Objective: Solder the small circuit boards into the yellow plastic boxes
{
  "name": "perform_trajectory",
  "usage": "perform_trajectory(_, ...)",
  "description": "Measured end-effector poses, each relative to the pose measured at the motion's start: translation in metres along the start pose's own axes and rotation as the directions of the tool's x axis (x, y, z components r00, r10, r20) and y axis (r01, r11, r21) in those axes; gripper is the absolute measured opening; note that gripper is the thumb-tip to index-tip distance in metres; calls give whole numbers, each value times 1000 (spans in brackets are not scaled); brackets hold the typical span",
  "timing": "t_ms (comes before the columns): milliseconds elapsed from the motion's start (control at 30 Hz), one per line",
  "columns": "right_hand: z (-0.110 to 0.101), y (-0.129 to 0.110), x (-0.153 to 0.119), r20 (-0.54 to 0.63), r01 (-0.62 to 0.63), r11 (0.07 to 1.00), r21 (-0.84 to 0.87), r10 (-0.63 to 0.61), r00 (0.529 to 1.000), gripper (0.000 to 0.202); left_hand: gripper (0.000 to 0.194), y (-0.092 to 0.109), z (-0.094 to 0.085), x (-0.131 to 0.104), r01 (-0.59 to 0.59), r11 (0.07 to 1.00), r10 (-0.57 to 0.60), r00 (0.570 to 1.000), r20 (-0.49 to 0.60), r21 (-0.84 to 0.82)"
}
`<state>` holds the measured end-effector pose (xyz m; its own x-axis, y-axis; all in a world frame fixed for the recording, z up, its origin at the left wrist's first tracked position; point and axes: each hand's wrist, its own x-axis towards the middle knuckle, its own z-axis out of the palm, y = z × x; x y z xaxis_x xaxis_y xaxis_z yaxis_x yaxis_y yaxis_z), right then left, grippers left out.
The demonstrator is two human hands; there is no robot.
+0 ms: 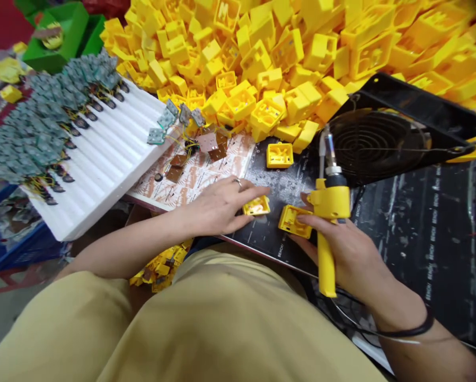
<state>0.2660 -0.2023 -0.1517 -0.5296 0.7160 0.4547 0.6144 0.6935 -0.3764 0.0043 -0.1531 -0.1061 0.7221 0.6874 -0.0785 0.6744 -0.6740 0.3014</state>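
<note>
My left hand (pixel 222 204), with a ring on one finger, holds a small open yellow plastic case (pixel 257 206) between thumb and fingers, low over the black bench surface. In my right hand (pixel 349 249) is a yellow soldering gun (pixel 328 212), its metal tip pointing up and away from me. The thumb and fingers of that hand also grip a second yellow case (pixel 294 220), open side up. A third yellow case (pixel 280 155) lies on the black surface just beyond both hands.
A big heap of yellow cases (pixel 262 58) fills the back. A black fan (pixel 381 132) stands at right. At left, a white foam tray (pixel 114 154) bears many wired circuit boards (pixel 35 127); loose boards (pixel 182 119) lie beside it. A cable (pixel 405 331) runs past my right wrist.
</note>
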Motion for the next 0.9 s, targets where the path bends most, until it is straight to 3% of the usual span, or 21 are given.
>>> perform_trajectory(100,-2,-1,-8,-2,-26,1000,11,26,1000,47,52,6,7,-1,-197,979,197,980,1,-44)
perform_trajectory(167,-2,-2,-13,15,-30,999,17,30,999,46,51,4,2,-1,-237,971,236,971,-51,-29)
perform_trajectory(233,-2,-4,-15,25,-25,1000,8,25,999,47,48,-6,-12,3,-136,991,136,977,-166,17)
perform_trajectory(300,-1,-7,-14,25,-40,999,6,40,999,51,38,-25,-31,13,101,988,-62,954,-293,119)
perform_trajectory(367,2,-9,-7,22,-50,999,8,50,998,55,36,-48,-48,28,291,927,-206,922,-329,234)
perform_trajectory(500,11,-15,12,18,8,1000,-2,-8,1000,52,14,-94,-56,60,318,915,-220,908,-357,246)
perform_trajectory(567,15,-18,18,18,30,1000,-2,-30,999,49,14,-110,-58,65,272,961,-216,854,-473,53)
perform_trajectory(667,18,-23,21,-2,35,999,5,-35,999,48,11,-121,-72,57,101,953,-266,732,-627,-286)
perform_trajectory(733,22,-25,22,-16,31,1000,3,-31,999,43,13,-118,-85,49,-59,871,-334,657,-676,-488)
perform_trajectory(800,27,-26,25,-41,23,1000,-11,-24,999,36,10,-108,-94,41,-258,715,-392,621,-679,-649)
perform_trajectory(833,30,-26,27,-60,15,1000,-22,-16,998,33,8,-100,-95,38,-334,636,-397,632,-666,-696)
perform_trajectory(900,33,-27,31,-103,-5,999,-41,1,995,34,6,-82,-89,30,-332,578,-337,735,-589,-746)
